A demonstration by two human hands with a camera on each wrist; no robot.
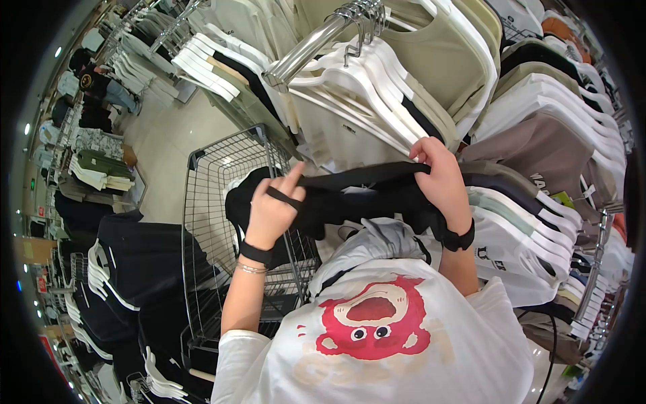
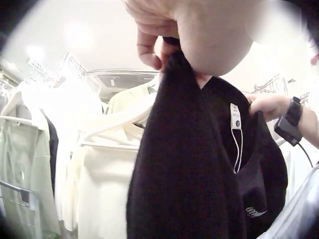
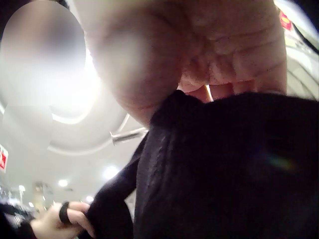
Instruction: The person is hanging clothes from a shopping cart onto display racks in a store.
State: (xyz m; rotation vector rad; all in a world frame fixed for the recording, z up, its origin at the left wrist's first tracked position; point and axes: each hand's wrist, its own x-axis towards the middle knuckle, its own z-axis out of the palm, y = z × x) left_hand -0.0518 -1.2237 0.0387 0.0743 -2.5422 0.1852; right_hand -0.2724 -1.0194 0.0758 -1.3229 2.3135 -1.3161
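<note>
A black garment [image 1: 363, 195] is stretched between both hands in front of the body. The left hand [image 1: 272, 209] grips its left end, with a black strap round the fingers. At the other end the right hand [image 1: 441, 178] pinches the edge between thumb and fingers. In the left wrist view the black fabric [image 2: 174, 164] hangs from the left hand [image 2: 194, 35]; a white tag [image 2: 235, 117] on a string hangs inside the neckline. The right wrist view has the right hand [image 3: 199, 55] holding the garment's bunched edge [image 3: 224, 149].
A metal cart [image 1: 202, 222] stands on the left, beside black clothes [image 1: 141, 256] on hangers. Ahead, white hangers [image 1: 363, 74] with pale garments hang from a metal rail [image 1: 306, 50]. More racked shirts [image 1: 538, 121] line the right. A person [image 1: 101, 84] is at the far left.
</note>
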